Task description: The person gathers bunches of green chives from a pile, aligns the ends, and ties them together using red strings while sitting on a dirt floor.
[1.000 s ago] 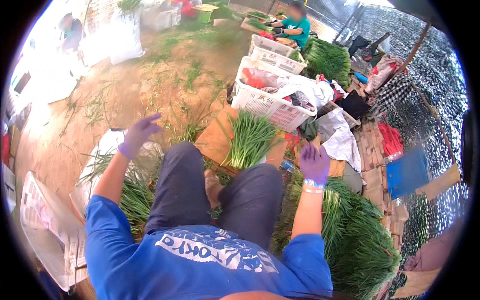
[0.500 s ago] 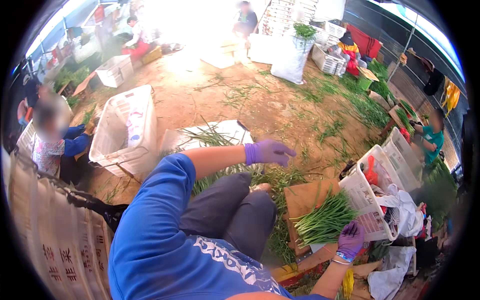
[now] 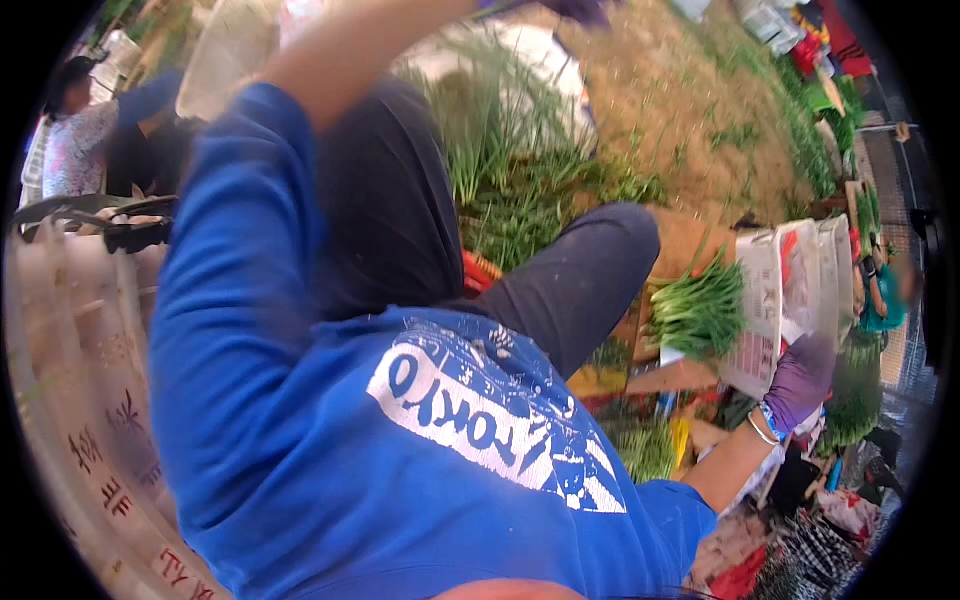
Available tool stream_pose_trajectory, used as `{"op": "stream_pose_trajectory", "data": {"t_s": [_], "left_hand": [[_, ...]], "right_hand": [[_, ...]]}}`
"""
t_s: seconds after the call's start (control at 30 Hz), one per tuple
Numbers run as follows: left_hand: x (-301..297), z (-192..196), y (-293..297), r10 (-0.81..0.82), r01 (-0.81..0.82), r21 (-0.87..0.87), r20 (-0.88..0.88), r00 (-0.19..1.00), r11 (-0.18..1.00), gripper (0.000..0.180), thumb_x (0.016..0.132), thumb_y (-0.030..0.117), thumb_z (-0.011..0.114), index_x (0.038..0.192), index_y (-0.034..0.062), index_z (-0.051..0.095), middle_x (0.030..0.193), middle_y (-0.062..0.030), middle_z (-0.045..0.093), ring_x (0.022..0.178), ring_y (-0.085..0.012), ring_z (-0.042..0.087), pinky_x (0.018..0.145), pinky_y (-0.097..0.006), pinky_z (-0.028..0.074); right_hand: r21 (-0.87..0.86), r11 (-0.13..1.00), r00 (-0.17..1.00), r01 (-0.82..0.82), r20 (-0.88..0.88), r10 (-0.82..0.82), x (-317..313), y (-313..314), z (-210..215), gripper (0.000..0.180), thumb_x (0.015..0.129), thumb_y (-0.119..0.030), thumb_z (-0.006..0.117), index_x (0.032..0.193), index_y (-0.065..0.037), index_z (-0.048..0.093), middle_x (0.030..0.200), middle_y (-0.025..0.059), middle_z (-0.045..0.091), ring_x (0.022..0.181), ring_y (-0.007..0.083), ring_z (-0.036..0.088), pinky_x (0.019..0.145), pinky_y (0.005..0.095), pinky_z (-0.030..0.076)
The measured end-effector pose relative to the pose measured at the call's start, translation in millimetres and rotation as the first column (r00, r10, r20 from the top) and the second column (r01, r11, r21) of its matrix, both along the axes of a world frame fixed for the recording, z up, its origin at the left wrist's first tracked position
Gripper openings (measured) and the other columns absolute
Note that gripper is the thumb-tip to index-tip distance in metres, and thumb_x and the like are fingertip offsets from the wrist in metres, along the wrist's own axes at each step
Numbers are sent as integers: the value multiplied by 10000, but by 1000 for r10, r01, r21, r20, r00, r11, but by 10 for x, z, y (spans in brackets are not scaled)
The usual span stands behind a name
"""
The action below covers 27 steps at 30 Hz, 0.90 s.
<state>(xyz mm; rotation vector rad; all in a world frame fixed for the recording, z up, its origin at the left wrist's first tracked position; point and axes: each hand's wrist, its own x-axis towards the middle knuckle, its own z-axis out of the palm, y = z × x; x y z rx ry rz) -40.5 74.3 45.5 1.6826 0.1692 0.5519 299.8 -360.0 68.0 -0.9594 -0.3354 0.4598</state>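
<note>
My left arm in a blue sleeve reaches up and away, and only a bit of my left hand (image 3: 583,9) in its purple glove shows at the top edge. It is above a loose pile of green onions (image 3: 510,190) on the ground. My right hand (image 3: 800,380), also in a purple glove with a bead bracelet at the wrist, rests against the near corner of a white plastic crate (image 3: 775,300). Its fingers are hidden. A bundle of green onions (image 3: 700,312) lies on cardboard (image 3: 690,240) just left of that crate. My dark trouser legs and blue shirt fill the middle.
A person (image 3: 75,140) sits at the far left behind a printed white sack (image 3: 80,380). A pale sheet (image 3: 540,60) lies beyond the pile on bare earth strewn with stalks. More greens (image 3: 645,450), cloths and bags crowd the lower right.
The view has swung further left and tilted. My left arm has lifted toward the top edge. My right hand now sits against the white crate.
</note>
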Motion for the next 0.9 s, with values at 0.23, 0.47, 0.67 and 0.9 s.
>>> {"op": "stream_pose_trajectory", "data": {"t_s": [0.23, 0.47, 0.67, 0.9], "left_hand": [[-1512, -1543, 1317, 236, -403, -342, -437, 868, 849, 296, 802, 265, 577, 1004, 49, 566, 807, -85, 618, 651, -116, 586, 558, -208, 479], [-2715, -2134, 505, 580, -799, -308, -561, 590, 516, 388, 796, 332, 556, 1044, 35, 529, 895, -62, 611, 849, -156, 569, 824, -261, 428], [-3310, -3008, -291, 544, -864, 385, -823, -163, 324, 698, 636, 425, 692, 1103, -34, 451, 1049, -210, 511, 949, -229, 508, 814, -322, 407], [-3175, -3496, -576, 489, -965, 258, -848, -204, 44, 1161, 563, 514, 709, 1312, -46, 20, 1329, -258, 202, 1237, -323, 237, 1006, -332, 221]], "right_hand": [[-293, 889, 926, -353, 29, 377, -638, 955, -563, 318, 852, -148, 429, 1133, -9, 480, 1100, 104, 527, 1006, 199, 498, 851, 336, 388], [-519, 546, 740, -658, -310, 597, -1425, 2835, -1461, 449, 822, -200, 492, 1225, -61, 351, 1078, 76, 539, 955, 197, 515, 795, 314, 401], [-710, 261, 738, -654, -525, 424, -1523, 2936, -2964, 701, 769, -204, 594, 1313, -61, 175, 1240, 144, 401, 1144, 269, 374, 881, 328, 349], [-859, 5, 589, -511, -346, 731, -2402, 2619, -3562, 1106, 594, -278, 745, 1335, -41, -42, 1371, 224, 90, 1264, 323, 138, 1030, 381, 118]]}}
